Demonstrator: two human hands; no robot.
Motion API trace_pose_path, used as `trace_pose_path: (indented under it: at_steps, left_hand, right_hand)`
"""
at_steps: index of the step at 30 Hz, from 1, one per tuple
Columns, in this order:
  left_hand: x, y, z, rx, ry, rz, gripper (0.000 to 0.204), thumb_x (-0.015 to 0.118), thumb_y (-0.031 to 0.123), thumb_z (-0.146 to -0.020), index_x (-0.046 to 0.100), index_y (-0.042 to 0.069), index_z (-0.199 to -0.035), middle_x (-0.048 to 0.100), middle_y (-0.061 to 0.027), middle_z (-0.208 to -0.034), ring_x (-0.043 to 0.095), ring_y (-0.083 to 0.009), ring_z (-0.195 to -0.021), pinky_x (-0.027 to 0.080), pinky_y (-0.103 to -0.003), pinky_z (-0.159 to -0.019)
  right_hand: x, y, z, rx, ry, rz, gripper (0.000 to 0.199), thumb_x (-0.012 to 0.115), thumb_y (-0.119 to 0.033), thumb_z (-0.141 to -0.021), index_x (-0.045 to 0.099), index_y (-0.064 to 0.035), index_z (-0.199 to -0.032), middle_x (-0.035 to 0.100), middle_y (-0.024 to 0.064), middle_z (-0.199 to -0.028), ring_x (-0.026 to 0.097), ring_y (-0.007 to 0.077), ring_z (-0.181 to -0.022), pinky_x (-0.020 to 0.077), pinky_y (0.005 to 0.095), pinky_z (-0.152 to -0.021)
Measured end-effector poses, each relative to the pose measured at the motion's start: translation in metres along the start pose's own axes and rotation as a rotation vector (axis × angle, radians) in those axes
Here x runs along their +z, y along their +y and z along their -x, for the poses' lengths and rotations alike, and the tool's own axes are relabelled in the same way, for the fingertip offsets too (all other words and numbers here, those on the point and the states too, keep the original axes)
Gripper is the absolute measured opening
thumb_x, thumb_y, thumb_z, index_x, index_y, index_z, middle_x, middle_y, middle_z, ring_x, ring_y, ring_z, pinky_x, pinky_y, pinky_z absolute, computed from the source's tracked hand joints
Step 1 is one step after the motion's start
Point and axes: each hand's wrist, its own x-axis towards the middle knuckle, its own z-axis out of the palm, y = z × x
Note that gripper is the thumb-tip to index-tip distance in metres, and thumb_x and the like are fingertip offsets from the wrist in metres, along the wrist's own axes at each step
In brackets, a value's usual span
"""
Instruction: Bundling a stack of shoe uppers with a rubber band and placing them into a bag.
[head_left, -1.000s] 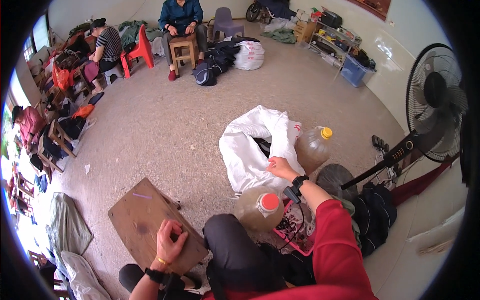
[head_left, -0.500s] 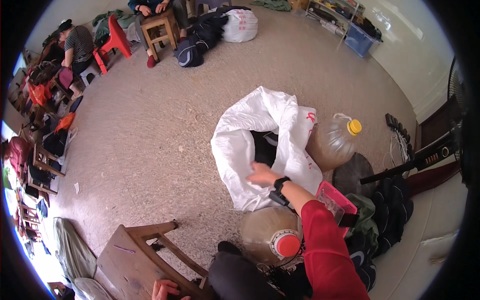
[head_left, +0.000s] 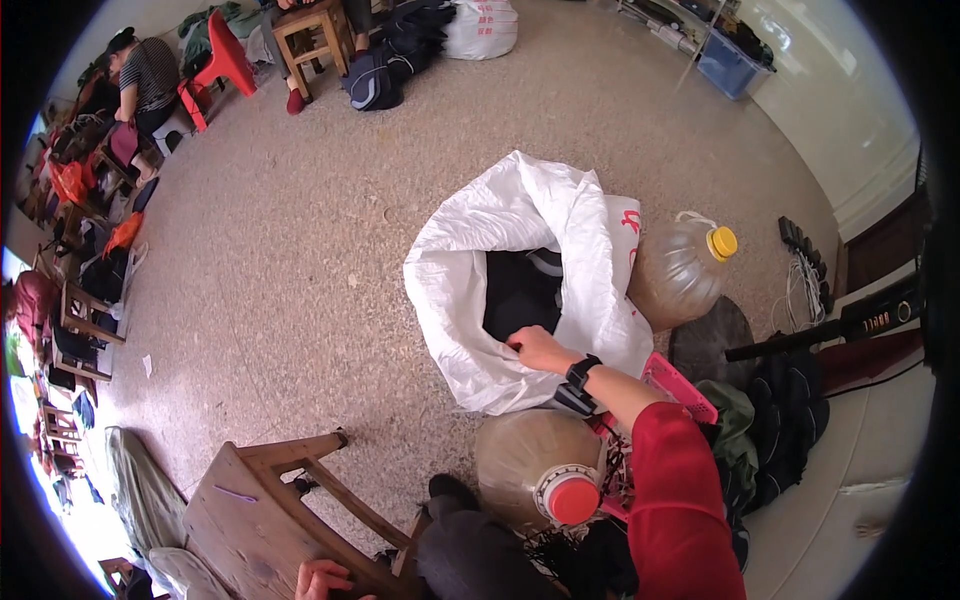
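A white woven sack (head_left: 450, 290) stands on the floor with its mouth spread, and dark cloth items (head_left: 522, 295) with a grey stripe lie inside. My right hand (head_left: 543, 350) is at the near rim of the sack, fingers closed on its edge; the fingertips are partly hidden. A black watch band circles that wrist, below a red sleeve. My left hand (head_left: 325, 580) rests on the edge of a wooden stool (head_left: 240, 510), fingers bent and nothing visible in them; the lower frame edge cuts it off.
Close by stand a big bottle with a red cap (head_left: 573, 500), another with a yellow cap (head_left: 722, 243) and a pink basket (head_left: 682, 388). A black pole (head_left: 800, 338) rises from a round base at right. People sit among stools and cloth at the far left.
My right hand has closed at the rim, and more of the dark cloth shows inside the sack. The view has tilted down slightly. The left hand stays on the stool.
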Motion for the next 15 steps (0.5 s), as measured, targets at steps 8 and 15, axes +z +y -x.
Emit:
trace_pose_path:
  at_steps: [8,15]
  left_hand:
    - [-0.001,-0.006,0.01,-0.013,0.019,-0.007,0.026,0.077,0.004,-0.075,0.058,0.002,-0.092,0.059,-0.0192,-0.101,0.057,-0.0352,-0.093,0.046,-0.043,-0.083]
    - [-0.002,-0.01,0.014,-0.063,0.032,0.001,0.026,0.078,0.006,-0.077,0.056,0.002,-0.091,0.058,-0.019,-0.1,0.056,-0.0345,-0.093,0.046,-0.043,-0.083]
  right_hand:
    - [0.011,0.034,0.048,0.207,-0.188,0.202,0.038,0.052,-0.031,-0.089,0.073,0.0013,-0.091,0.067,0.0306,-0.099,0.065,0.0463,-0.099,0.0514,0.0512,-0.09]
    - [-0.02,0.045,0.05,0.287,0.144,0.132,0.033,0.069,-0.013,-0.078,0.065,0.0021,-0.108,0.064,0.0289,-0.11,0.06,0.0441,-0.11,0.0486,0.047,-0.098]
